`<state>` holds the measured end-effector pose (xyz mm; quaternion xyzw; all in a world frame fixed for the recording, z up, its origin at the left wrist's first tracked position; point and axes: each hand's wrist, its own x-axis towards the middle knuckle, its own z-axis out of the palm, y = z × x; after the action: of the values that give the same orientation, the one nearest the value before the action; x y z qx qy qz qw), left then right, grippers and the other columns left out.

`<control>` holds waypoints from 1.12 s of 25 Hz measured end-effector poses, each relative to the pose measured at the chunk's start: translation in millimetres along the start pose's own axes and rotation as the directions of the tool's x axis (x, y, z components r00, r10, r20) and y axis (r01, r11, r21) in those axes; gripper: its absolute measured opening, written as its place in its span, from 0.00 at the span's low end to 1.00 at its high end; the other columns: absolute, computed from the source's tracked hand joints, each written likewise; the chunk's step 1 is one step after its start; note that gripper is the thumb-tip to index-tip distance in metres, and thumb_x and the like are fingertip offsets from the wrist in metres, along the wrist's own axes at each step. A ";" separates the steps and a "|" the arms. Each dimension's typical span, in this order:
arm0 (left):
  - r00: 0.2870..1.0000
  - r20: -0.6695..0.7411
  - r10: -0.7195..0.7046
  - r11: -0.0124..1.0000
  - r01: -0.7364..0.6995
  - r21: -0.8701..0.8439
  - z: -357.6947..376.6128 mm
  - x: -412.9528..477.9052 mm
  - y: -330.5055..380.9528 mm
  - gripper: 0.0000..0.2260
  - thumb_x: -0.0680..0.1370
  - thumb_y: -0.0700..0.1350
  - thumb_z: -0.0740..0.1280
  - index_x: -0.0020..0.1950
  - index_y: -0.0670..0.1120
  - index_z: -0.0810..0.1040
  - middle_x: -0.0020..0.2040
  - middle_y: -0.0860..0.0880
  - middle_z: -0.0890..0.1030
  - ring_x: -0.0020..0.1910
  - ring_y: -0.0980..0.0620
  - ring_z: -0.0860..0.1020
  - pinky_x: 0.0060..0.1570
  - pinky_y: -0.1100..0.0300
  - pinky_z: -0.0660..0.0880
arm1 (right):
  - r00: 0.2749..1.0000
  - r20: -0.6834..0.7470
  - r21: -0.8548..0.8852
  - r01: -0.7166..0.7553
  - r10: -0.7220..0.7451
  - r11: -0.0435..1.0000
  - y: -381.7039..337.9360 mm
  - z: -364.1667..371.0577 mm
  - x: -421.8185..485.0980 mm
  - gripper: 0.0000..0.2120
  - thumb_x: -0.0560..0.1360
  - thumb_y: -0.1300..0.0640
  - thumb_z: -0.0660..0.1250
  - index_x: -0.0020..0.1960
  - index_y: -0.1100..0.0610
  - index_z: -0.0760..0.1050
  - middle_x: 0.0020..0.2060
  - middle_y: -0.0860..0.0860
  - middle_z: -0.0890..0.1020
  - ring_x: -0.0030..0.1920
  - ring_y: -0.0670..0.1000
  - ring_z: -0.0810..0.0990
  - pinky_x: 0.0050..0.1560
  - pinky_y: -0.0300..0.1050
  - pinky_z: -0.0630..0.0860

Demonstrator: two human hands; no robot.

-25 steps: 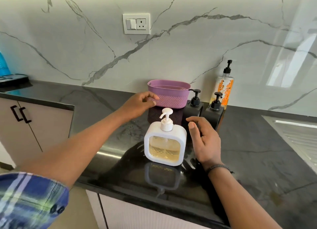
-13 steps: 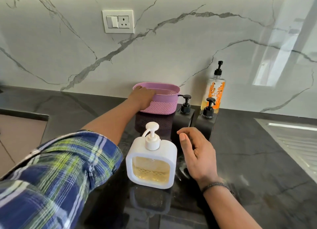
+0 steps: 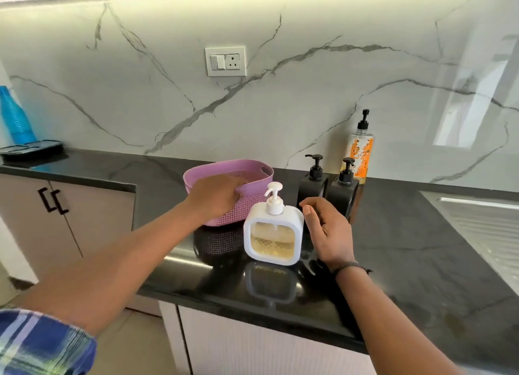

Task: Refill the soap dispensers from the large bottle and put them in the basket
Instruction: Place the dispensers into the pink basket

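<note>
A white square soap dispenser point(image 3: 273, 236) with yellowish liquid stands near the counter's front edge. My left hand point(image 3: 216, 196) grips the near rim of the purple basket point(image 3: 254, 172), which sits tilted just behind and left of the white dispenser. My right hand point(image 3: 327, 228) hovers with fingers apart right beside the white dispenser, holding nothing. Two black dispensers point(image 3: 313, 185) point(image 3: 345, 190) stand side by side behind my right hand. The large clear bottle point(image 3: 360, 152) with an orange label and black pump stands against the wall behind them.
The black counter point(image 3: 407, 251) runs to a steel sink drainboard point(image 3: 483, 228) at the right. A blue bottle point(image 3: 14, 116) and a dark tray point(image 3: 29, 150) sit at the far left. A wall socket point(image 3: 225, 61) is above the basket. Cabinet doors point(image 3: 53, 203) lie below left.
My left hand reached the basket, took hold of its rim and pulled it forward and leftward, tilting it. My right hand stayed beside the white dispenser.
</note>
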<state>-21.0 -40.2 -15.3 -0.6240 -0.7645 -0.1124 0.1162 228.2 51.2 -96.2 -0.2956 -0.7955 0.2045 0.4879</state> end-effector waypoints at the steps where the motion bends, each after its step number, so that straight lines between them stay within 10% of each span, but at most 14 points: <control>1: 1.000 0.002 -0.012 1.000 0.012 -0.014 -6.5 -16.8 4.7 0.20 0.85 0.46 0.60 0.75 0.59 0.72 0.62 0.50 0.84 0.56 0.46 0.81 0.46 0.53 0.75 | 0.999 0.030 -0.004 0.013 -0.013 1.000 -6.4 -1.9 -6.2 0.19 0.80 0.34 0.53 0.57 0.41 0.77 0.49 0.34 0.81 0.50 0.38 0.80 0.48 0.46 0.79; 8: 0.995 -0.005 -0.101 0.993 0.101 -0.064 -21.9 -61.0 35.7 0.17 0.82 0.42 0.60 0.71 0.52 0.75 0.52 0.50 0.83 0.47 0.48 0.81 0.47 0.51 0.79 | 0.987 0.131 0.047 -0.103 0.096 0.994 -38.2 -10.3 -36.4 0.32 0.72 0.23 0.59 0.68 0.41 0.74 0.57 0.37 0.82 0.54 0.42 0.81 0.52 0.43 0.79; 11: 0.991 0.122 0.054 0.965 -0.021 -0.262 -44.8 -69.3 46.2 0.29 0.78 0.47 0.67 0.79 0.54 0.64 0.70 0.51 0.74 0.63 0.49 0.76 0.60 0.50 0.75 | 0.982 0.130 0.196 -0.160 0.136 0.968 -45.6 -11.8 -43.8 0.32 0.71 0.29 0.68 0.67 0.47 0.77 0.55 0.42 0.83 0.53 0.46 0.82 0.52 0.42 0.81; 14: 0.954 0.241 0.181 0.978 -0.149 -0.144 -58.5 -71.5 54.5 0.31 0.75 0.54 0.73 0.75 0.50 0.68 0.60 0.51 0.74 0.54 0.50 0.74 0.53 0.54 0.72 | 0.985 0.141 0.197 -0.130 0.104 0.972 -56.8 -18.8 -41.7 0.24 0.72 0.37 0.72 0.64 0.48 0.79 0.52 0.42 0.84 0.50 0.46 0.82 0.51 0.42 0.82; 18: 0.956 0.158 0.246 0.904 -0.167 -0.394 -94.1 -58.2 37.5 0.26 0.74 0.53 0.77 0.70 0.52 0.76 0.60 0.53 0.83 0.55 0.52 0.81 0.57 0.58 0.74 | 0.997 0.075 0.222 -0.018 0.002 0.975 -89.2 -34.2 -16.9 0.17 0.75 0.43 0.74 0.61 0.45 0.79 0.46 0.41 0.83 0.41 0.41 0.79 0.41 0.36 0.76; 23: 0.990 -0.016 0.142 0.963 -0.142 -0.229 -169.4 -28.5 -8.2 0.29 0.74 0.52 0.77 0.74 0.47 0.75 0.66 0.52 0.80 0.51 0.59 0.78 0.50 0.67 0.67 | 0.998 0.023 0.381 0.046 -0.060 0.923 -130.5 -11.6 55.2 0.18 0.77 0.43 0.73 0.64 0.48 0.79 0.53 0.43 0.85 0.45 0.52 0.82 0.45 0.48 0.82; 28: 0.996 0.037 0.076 0.969 -0.065 -0.237 -122.2 -4.2 -60.8 0.24 0.75 0.46 0.77 0.69 0.43 0.77 0.62 0.47 0.81 0.58 0.47 0.79 0.51 0.60 0.67 | 0.981 -0.045 -0.293 -0.193 0.188 0.936 -71.7 8.2 79.5 0.25 0.78 0.43 0.70 0.70 0.53 0.72 0.64 0.50 0.78 0.60 0.52 0.77 0.48 0.49 0.74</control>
<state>-75.2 -94.7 97.5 -0.6627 -0.7254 -0.1839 0.0278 173.7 51.0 -3.7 -0.4426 -0.7807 0.1271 0.4225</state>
